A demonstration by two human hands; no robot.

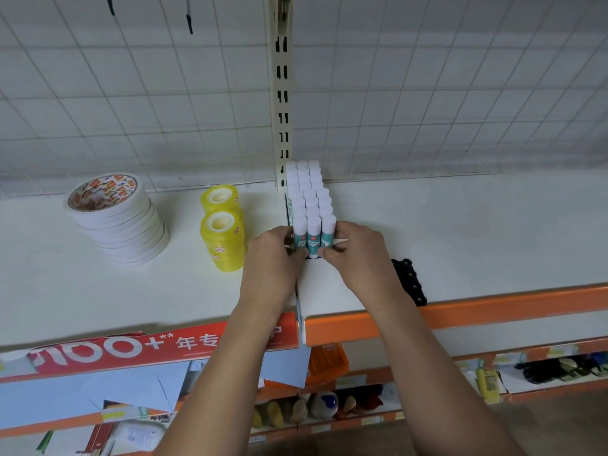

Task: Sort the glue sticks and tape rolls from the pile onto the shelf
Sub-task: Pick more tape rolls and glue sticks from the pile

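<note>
Item 1. A block of white-capped, teal-labelled plastic glue sticks (309,205) stands upright on the flat white shelf (460,232), in rows of three running back toward 12 o'clock. The rearmost row is close to the cream slotted metal upright (282,93).

Item 2. The left hand (273,255) is at the front row's 9 o'clock side, fingers curled in against the outer stick. The right hand (355,248) is at the 3 o'clock side, likewise curled against the outer stick. Both hands grip the front of the block between them. The block extends away from the hands toward 12 o'clock. A small pale pointed piece shows by the right fingers; what it is cannot be told.

Item 3. From the left hand, at 9 to 10 o'clock and well apart, a leaning stack of flat white tape rolls (116,222) with an orange-printed core rests on the shelf. Nearer, at 10 o'clock, two stacks of translucent yellow tape rolls (223,238) stand one behind the other, just beside the left hand but not touching it.

Item 4. A black beaded object (409,281) lies at 4 o'clock from the right hand, partly hidden by the forearm.

Item 5. A white wire grid panel (131,93) backs the shelf. The front edge carries an orange strip (493,311) and a red printed banner (131,350).
</note>
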